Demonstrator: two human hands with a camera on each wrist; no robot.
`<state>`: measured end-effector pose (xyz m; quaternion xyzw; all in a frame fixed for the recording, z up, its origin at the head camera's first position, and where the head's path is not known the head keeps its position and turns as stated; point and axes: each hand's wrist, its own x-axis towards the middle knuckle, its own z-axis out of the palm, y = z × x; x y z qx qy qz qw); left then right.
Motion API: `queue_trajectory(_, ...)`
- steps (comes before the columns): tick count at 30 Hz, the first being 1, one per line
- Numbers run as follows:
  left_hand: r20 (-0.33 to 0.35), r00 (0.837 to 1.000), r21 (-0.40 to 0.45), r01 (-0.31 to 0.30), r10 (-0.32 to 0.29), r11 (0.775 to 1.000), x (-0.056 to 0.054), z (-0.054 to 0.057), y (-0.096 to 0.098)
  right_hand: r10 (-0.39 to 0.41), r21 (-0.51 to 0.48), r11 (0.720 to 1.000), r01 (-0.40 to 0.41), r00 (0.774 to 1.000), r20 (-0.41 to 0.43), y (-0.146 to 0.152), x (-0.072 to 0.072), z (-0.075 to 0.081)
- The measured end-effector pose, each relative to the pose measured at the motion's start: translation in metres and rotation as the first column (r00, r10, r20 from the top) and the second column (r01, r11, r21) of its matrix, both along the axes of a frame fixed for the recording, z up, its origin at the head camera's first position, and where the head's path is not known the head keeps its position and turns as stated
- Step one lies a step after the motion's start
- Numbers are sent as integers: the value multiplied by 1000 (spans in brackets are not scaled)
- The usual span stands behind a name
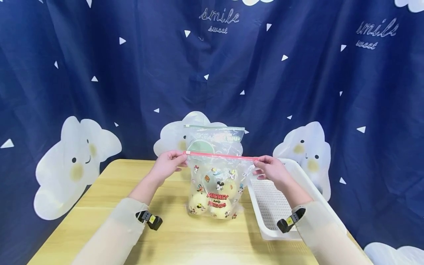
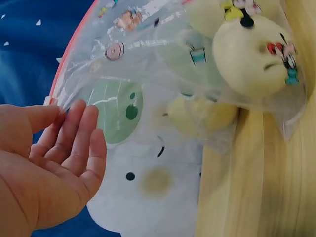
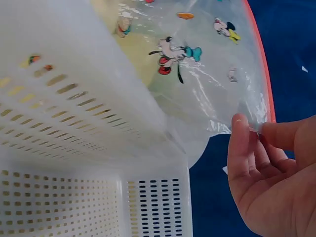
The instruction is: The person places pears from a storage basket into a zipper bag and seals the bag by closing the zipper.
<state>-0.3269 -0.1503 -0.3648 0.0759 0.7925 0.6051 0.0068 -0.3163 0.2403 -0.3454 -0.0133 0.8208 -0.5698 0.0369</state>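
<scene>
A clear zip bag (image 1: pixel 216 202) with a red zip strip and cartoon prints stands upright on the table. Pale yellow round items (image 2: pixel 247 74), at least one with a face on it, fill its lower part. My left hand (image 1: pixel 167 165) pinches the bag's top left corner, while my right hand (image 1: pixel 271 170) pinches the top right corner, so the red strip is stretched between them. Behind it is a second clear bag (image 1: pixel 228 141) with a green strip, holding a green round item (image 1: pixel 201 147) and, in the left wrist view, a yellow one (image 2: pixel 212 116).
To the right, a white perforated plastic basket (image 1: pixel 256 215) stands on the wooden table (image 1: pixel 179 239), under my right forearm. A dark blue curtain (image 1: pixel 139 84) with white clouds and triangles hangs behind the table.
</scene>
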Motion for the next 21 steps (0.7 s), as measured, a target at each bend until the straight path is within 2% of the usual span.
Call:
queue_trajectory(4,61,997,77,-43,38,996,-6,-4,2,-9,12,1000,9,1000,9,-4,-12,0)
queue_trajectory(7,134,990,128,-50,33,990,-13,-9,3,-22,-3,1000,22,999,37,-7,-21,-1)
queue_trajectory(11,246,969,181,-77,31,980,-22,-18,6,-30,-63,997,37,994,109,-13,-31,-6)
queue_trajectory(14,305,951,202,-117,51,972,-26,-25,8,-43,-69,996,53,988,149,-14,-35,-9)
queue_trajectory(18,330,942,232,-147,64,961,-30,-32,12,-83,9,997,83,981,176,-13,-37,-12)
queue_trajectory(21,332,941,249,-151,62,957,-31,-33,14,-92,62,995,82,979,182,-11,-36,-13)
